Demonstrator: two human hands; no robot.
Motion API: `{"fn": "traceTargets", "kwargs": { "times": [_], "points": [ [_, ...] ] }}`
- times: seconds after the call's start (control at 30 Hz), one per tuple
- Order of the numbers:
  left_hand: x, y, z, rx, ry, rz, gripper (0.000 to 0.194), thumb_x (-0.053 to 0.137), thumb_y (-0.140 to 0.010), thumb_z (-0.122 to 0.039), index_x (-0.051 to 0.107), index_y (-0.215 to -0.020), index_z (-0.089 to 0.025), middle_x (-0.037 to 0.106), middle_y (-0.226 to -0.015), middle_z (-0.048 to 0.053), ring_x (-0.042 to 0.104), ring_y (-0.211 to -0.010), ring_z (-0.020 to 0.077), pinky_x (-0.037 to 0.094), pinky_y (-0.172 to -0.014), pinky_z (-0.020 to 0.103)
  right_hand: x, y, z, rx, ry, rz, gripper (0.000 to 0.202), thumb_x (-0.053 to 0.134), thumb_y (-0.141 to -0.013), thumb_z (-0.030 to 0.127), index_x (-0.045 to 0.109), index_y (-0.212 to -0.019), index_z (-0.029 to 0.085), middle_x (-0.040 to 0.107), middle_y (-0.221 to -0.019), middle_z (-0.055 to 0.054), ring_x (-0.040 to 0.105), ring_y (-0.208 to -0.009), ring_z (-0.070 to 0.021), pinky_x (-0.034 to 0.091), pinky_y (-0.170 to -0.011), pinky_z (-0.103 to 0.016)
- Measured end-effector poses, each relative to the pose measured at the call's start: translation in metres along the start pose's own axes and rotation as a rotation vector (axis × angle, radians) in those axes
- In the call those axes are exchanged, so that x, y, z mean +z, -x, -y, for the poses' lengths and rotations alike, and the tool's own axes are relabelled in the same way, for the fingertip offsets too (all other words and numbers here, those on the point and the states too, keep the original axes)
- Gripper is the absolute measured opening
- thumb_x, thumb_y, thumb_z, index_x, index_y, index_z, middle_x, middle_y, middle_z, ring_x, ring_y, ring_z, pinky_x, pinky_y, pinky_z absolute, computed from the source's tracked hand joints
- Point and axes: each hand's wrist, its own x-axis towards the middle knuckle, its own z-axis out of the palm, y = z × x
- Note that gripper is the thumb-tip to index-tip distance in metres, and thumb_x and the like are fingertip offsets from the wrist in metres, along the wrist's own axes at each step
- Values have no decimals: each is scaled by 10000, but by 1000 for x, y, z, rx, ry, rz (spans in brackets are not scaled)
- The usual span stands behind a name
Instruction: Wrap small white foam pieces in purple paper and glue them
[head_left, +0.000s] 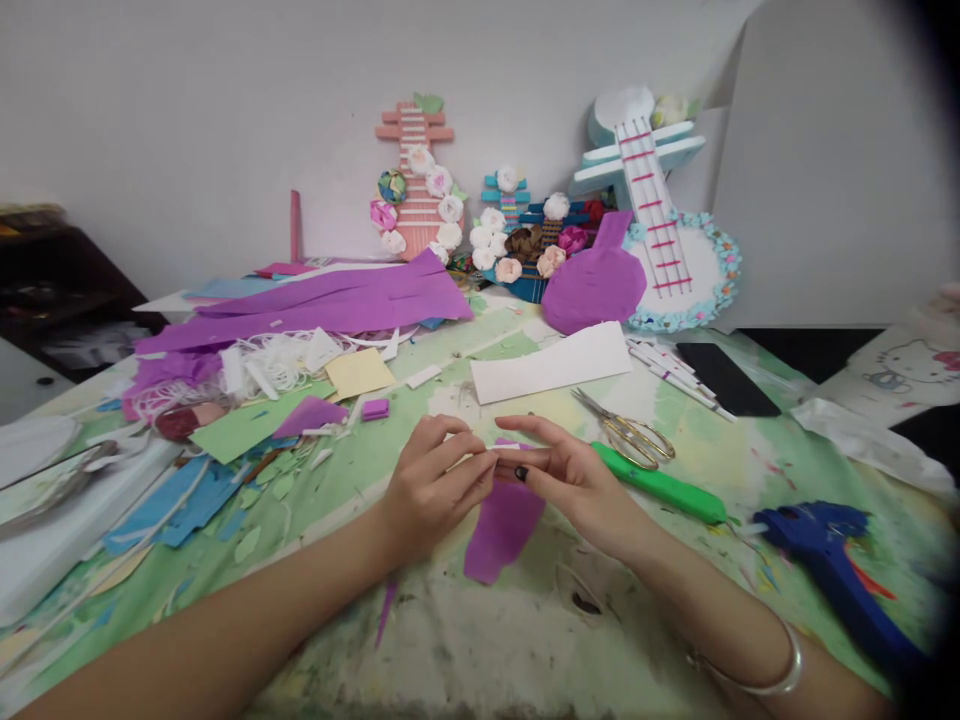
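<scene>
My left hand (439, 478) and my right hand (577, 480) meet over the middle of the table. Between their fingertips is a small, narrow white strip (511, 447), pinched from both sides. A piece of purple crepe paper (499, 545) extends below the fingers toward me; its upper part is partly hidden by my hands, and I cannot tell whether it is attached to the strip. Just beyond my right hand are gold-handled scissors (634, 435) and a green cutter-like tool (667, 485).
A blue glue gun (832, 560) lies at right, near a black phone (727, 378). A white board strip (551, 362) lies ahead. Paper scraps (172, 500) and purple crepe paper (337, 300) spread leftward. Decorated instrument-shaped crafts (592, 280) stand against the wall.
</scene>
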Motion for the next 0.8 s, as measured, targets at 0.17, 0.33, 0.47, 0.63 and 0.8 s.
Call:
{"fn": "traceTargets", "kwargs": {
  "times": [0.17,0.33,0.47,0.63,0.8],
  "points": [
    [-3,-2,2,103,-124,-10,140,667,-748,-83,615,-848,-166,663,-756,53,561,-802,211,434,-655,355,-1,0,-3,18,-141,22,468,609,-779,159,450,-1215,225,704,-1110,-70,645,-1056,-186,402,-1029,-429],
    [-7,-5,3,137,-189,18,101,638,-774,-94,616,-859,-144,657,-752,63,575,-800,217,430,-665,358,-1,1,-1,59,-335,37,540,631,-731,111,445,-1227,214,705,-1103,-90,658,-1032,-203,344,-1070,-480],
    [-6,-4,5,123,-201,39,133,639,-762,-86,604,-877,-140,662,-785,71,586,-835,224,454,-706,366,0,2,3,77,-364,42,560,637,-699,91,457,-1214,214,705,-1103,-95,652,-1046,-207,317,-1084,-485],
    [-5,-4,9,72,-196,36,156,636,-739,-62,568,-847,-153,657,-777,64,575,-815,214,474,-723,368,-3,2,8,69,-385,9,567,659,-671,96,471,-1193,215,700,-1114,-97,637,-1079,-230,315,-1087,-488],
    [-9,-6,11,-28,-130,-25,157,563,-777,-66,521,-870,-186,607,-773,41,547,-792,189,468,-729,354,-3,3,11,36,-363,-13,525,671,-697,133,491,-1183,213,702,-1109,-104,628,-1095,-239,337,-1071,-490]
  ]
}}
